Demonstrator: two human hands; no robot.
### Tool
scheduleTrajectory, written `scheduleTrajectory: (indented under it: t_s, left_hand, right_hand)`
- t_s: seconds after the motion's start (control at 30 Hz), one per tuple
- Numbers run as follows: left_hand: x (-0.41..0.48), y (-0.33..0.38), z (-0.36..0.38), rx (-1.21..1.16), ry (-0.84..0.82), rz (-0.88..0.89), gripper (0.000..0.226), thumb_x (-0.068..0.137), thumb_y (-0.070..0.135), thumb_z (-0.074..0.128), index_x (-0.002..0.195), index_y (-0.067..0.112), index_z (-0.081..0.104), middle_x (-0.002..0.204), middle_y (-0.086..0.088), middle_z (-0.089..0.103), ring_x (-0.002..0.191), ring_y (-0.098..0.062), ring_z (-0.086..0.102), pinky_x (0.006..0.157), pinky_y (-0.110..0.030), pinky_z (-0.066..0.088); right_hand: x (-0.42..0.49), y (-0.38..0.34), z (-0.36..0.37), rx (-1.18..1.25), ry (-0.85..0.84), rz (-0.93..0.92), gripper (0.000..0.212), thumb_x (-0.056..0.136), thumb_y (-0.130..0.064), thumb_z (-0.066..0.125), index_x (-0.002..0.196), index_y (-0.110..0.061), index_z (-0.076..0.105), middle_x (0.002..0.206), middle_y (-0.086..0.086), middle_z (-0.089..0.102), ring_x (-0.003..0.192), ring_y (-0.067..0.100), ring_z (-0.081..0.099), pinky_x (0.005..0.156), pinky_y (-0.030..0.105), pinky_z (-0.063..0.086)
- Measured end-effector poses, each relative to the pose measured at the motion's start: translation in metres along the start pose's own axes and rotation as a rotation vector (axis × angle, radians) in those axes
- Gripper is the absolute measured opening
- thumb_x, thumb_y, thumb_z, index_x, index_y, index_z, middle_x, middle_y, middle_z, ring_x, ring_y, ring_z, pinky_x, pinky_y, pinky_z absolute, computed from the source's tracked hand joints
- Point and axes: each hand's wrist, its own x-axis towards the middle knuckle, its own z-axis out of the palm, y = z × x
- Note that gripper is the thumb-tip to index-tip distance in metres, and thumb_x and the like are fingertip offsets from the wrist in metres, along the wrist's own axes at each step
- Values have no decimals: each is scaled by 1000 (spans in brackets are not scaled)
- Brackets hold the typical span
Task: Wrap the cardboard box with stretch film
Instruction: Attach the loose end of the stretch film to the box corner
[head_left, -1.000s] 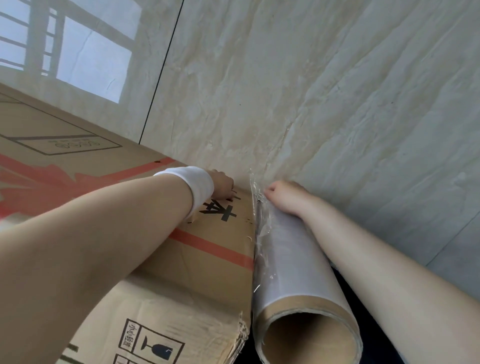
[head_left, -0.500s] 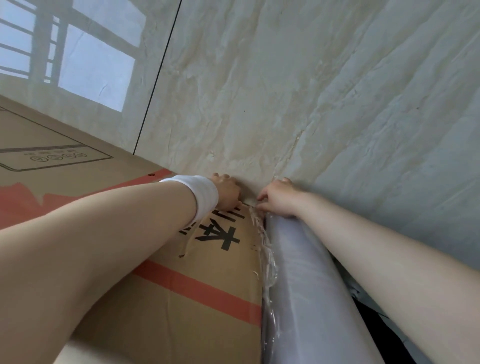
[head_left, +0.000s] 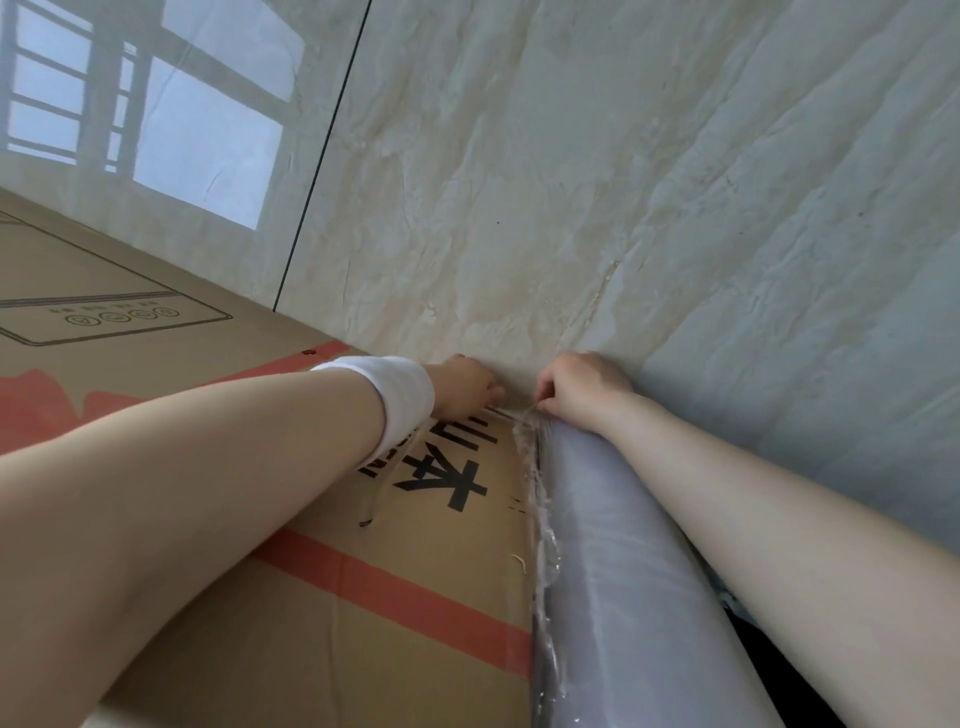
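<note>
Left hand (head_left: 462, 387), under a white cloth wristband (head_left: 395, 400), and right hand (head_left: 582, 389) curl at the far corner of the brown cardboard box (head_left: 363, 623), pinching a thin crinkled strand of stretch film (head_left: 511, 413) between them. Its smooth cylindrical roll (head_left: 613, 571) runs along the box's edge.

Place: an indoor room seen from above at floor level; whether it was a home or a storeroom could not be told.
Floor: a glossy, marble-veined tile floor (head_left: 649, 182) was crossed by one dark grout line (head_left: 323, 156).
Light: a window reflection (head_left: 208, 140), barred or railed, shone in the polish.
Goods: a large printed cardboard box (head_left: 389, 639) rested on the tiles, with stretch film (head_left: 618, 597) just beside it.
</note>
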Motion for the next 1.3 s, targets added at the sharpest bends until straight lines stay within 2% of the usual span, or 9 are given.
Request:
scheduleTrajectory:
  t_s: [0.17, 0.33, 0.43, 0.53, 0.6, 0.77, 0.97, 1.17, 1.3]
  left_hand:
    - [-4, 18, -8, -339, -195, 8, 54, 98, 49, 30, 123, 11, 59, 118, -2, 65, 87, -10, 58, 87, -25, 44]
    - [-2, 30, 0, -546, -189, -87, 69, 92, 63, 26, 114, 8, 62, 96, 4, 71, 66, -10, 55, 73, -20, 44]
    - [3, 34, -4, -677, -189, -178, 72, 87, 70, 30, 103, 8, 64, 86, 3, 71, 68, -12, 58, 61, -18, 39]
    - [8, 38, 0, -626, -142, -192, 47, 85, 57, 54, 87, 11, 64, 65, 5, 68, 59, -10, 57, 51, -18, 35]
    - [10, 41, 3, -579, -126, -197, 29, 84, 41, 64, 80, 12, 61, 51, 7, 61, 45, -5, 52, 44, -16, 33]
    - [8, 37, 6, -667, 27, -168, 9, 84, 12, 65, 91, 6, 67, 71, -1, 58, 50, -9, 44, 44, -17, 33]
    - [-4, 29, -6, -858, 102, -141, 9, 87, 10, 64, 78, 11, 65, 74, 0, 66, 58, -8, 54, 55, -19, 44]
    - [1, 23, -5, -877, -1, -251, 14, 92, 11, 55, 95, 3, 66, 90, -7, 69, 76, -16, 63, 69, -23, 51]
    - [4, 20, -6, -1021, -125, -276, 37, 90, 25, 62, 119, 5, 51, 117, -17, 62, 73, -19, 64, 46, -21, 53]
  right_hand:
    - [-6, 16, 4, 401, 98, 96, 20, 86, -21, 66, 103, -16, 73, 111, 3, 70, 106, 20, 62, 87, 23, 44]
    - [-22, 52, -3, 735, 253, 522, 41, 87, -28, 63, 122, -5, 61, 127, 14, 61, 118, 30, 56, 98, 35, 46]
    - [-51, 52, 2, 1012, -1, 718, 68, 85, -53, 58, 137, -12, 45, 138, 10, 48, 125, 32, 48, 95, 40, 45]
    - [-69, 44, 10, 1136, -151, 610, 59, 92, -49, 49, 139, -14, 43, 145, 4, 42, 130, 21, 42, 102, 31, 34]
    - [-72, 42, 13, 1224, -168, 596, 51, 95, -44, 46, 135, -13, 48, 137, 3, 50, 113, 17, 49, 91, 27, 37]
    - [-70, 38, 18, 1304, -126, 638, 50, 95, -39, 49, 131, -5, 50, 120, 8, 58, 96, 18, 54, 76, 25, 42]
    - [-57, 33, 22, 1191, -119, 595, 54, 93, -40, 53, 130, -1, 52, 131, 14, 56, 118, 27, 55, 95, 29, 44]
    - [-42, 32, 23, 919, -160, 555, 69, 90, -54, 46, 137, -4, 46, 140, 15, 48, 127, 29, 49, 108, 40, 38]
    - [-38, 36, 28, 892, -177, 558, 73, 89, -58, 44, 139, -4, 43, 143, 14, 45, 130, 28, 45, 109, 39, 36]
